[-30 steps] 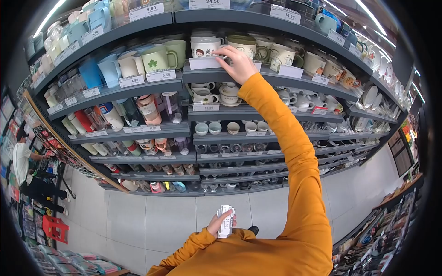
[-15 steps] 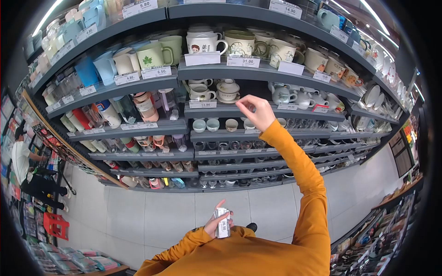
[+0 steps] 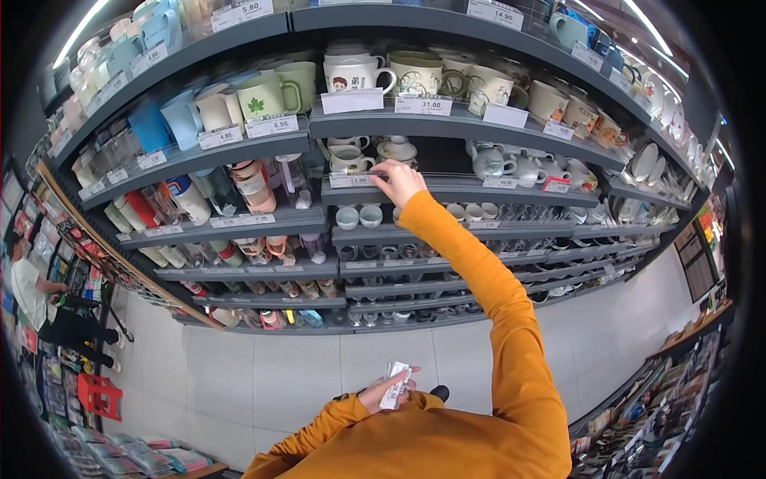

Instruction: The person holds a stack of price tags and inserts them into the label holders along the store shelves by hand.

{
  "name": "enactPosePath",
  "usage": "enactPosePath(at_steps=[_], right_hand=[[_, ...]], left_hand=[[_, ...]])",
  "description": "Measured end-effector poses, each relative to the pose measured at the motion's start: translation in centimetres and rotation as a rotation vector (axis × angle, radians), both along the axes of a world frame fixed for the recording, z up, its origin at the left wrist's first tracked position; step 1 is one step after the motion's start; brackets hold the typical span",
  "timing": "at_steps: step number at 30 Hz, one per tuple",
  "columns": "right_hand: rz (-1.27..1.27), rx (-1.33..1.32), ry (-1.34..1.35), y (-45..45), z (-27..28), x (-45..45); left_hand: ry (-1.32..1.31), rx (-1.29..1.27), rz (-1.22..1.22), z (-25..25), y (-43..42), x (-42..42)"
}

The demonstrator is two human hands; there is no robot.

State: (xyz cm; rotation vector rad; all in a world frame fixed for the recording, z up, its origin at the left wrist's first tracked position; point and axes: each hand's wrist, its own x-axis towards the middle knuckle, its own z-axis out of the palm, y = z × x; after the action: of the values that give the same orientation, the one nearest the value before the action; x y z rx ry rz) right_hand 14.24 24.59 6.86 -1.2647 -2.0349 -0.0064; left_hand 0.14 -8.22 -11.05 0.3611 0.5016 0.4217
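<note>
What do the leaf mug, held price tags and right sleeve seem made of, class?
Leaf mug: probably smooth glazed ceramic, by its opaque rounded wall; plastic possible. Price tags: likely paper or card, flat, white, printed; finish unclear. Right sleeve: matte fabric, by its soft folds.

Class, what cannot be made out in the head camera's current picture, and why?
Head view: most of the lower tags in the stack in the left hand, covered by the top one.
Head view: the white cup's lower part, behind the right hand.
Head view: the top middle label's number, cut off by the picture's edge.
</note>
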Motion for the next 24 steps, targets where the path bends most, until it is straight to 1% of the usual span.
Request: enactPosePath(at_steps=[3,5,8,9,10,12,13,14,15,16,17,18,19,20,22,24], right_hand=[[0.010,-0.138,0.130,0.2,0.6,0.0],[0.025,-0.219,0.220,-0.2,1.4,0.3],[0.077,-0.032,0.399,-0.7,1.5,0.5],[0.099,0.048,0.405,-1.7,1.7,0.5],[0.121,0.003,0.442,-3.1,1.3,0.4],[0.240,-0.115,0.621,-6.9,-1.4,0.3],[0.273,-0.148,0.601,-9.1,-3.8,0.4],[0.285,-0.266,0.676,-12.1,-6.3,0.1],[0.304,-0.360,0.707,-15.4,-8.1,-0.2],[0.293,-0.529,0.803,-18.4,-10.3,-0.5],[0.285,-0.537,0.811,-20.8,-12.9,-0.7],[0.279,-0.642,0.887,-23.4,-14.7,-1.1],[0.293,-0.783,1.050,-25.5,-16.4,-1.4],[0.280,-0.879,1.144,-27.7,-16.5,-1.5],[0.270,-0.914,1.320,-30.6,-16.6,-1.6],[0.205,-0.910,1.455,-32.5,-17.0,-0.8]], left_hand=[[-0.019,0.069,0.151,0.4,1.2,-1.3],[-0.033,0.108,0.299,0.2,2.3,-2.0],[-0.053,0.175,0.512,2.3,4.3,-3.2],[-0.051,0.208,0.589,2.8,4.9,-3.5],[-0.049,0.241,0.667,3.6,5.5,-3.7],[0.045,0.361,0.831,4.9,6.4,-3.6],[0.079,0.425,0.909,5.3,6.9,-3.4],[0.115,0.489,0.986,5.5,7.1,-3.3],[0.140,0.561,0.963,4.7,7.3,-3.7],[0.122,0.509,0.932,3.8,7.4,-3.8],[0.104,0.458,0.902,2.9,7.4,-3.9],[0.087,0.406,0.872,2.5,7.0,-3.7],[0.049,0.423,0.816,3.7,6.5,-3.2],[0.115,0.480,0.851,3.2,6.2,-2.1],[0.190,0.445,0.800,3.4,5.0,-1.0],[0.235,0.481,0.767,2.9,3.9,0.2]])
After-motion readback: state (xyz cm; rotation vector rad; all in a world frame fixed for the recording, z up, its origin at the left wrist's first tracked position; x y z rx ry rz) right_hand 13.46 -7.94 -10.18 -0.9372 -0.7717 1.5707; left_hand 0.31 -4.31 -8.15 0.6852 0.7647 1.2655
